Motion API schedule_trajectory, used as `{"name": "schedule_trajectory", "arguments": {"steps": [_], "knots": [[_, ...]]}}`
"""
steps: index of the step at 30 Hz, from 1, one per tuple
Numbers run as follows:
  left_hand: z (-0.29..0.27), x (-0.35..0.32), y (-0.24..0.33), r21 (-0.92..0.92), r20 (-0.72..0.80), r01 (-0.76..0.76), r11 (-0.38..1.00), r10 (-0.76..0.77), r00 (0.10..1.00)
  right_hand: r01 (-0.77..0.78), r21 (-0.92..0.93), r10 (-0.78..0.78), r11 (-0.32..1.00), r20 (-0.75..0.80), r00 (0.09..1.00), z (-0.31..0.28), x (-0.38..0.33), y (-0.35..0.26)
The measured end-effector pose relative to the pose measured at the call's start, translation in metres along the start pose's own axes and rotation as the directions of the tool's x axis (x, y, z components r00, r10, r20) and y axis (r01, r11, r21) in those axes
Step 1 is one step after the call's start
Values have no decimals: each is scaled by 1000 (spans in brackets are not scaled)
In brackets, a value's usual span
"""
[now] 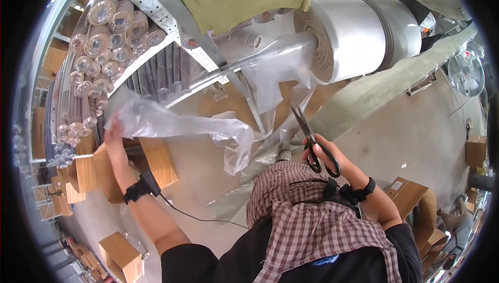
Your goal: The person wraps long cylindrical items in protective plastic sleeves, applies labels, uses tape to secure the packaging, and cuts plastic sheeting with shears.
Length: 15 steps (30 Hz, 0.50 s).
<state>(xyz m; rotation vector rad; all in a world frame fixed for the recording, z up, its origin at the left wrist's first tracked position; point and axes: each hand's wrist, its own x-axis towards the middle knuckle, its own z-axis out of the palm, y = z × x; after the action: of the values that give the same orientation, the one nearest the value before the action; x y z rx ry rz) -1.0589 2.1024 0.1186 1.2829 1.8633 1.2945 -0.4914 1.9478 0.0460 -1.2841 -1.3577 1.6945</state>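
While the fingers of the right hand (327,154) clamp the scissors (310,139), point the blades away from the left hand (115,130), its fingers closed on the clear film (161,121) hanging near the front edge of the rack (149,6); light tension should limit creasing.

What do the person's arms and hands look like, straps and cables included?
The left hand and right hand are ungloved, below short black sleeves. A black left wrist strap carries a dark boxy unit with a thin dark cable; the right wrist strap is black too.
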Motion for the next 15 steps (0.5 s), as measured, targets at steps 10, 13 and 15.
{"name": "schedule_trajectory", "arguments": {"steps": [10,13,15], "knots": [[-115,5,-175,771,-411,260,582,143,900,-111,-4,110,994,-61,992,-8,-14,10],[-105,27,-174,624,-262,303,720,-173,950,-109,16,110,994,-52,993,-8,-18,13],[0,17,-155,335,-75,452,826,-455,887,-142,11,142,990,-109,984,-13,-22,18]]}}
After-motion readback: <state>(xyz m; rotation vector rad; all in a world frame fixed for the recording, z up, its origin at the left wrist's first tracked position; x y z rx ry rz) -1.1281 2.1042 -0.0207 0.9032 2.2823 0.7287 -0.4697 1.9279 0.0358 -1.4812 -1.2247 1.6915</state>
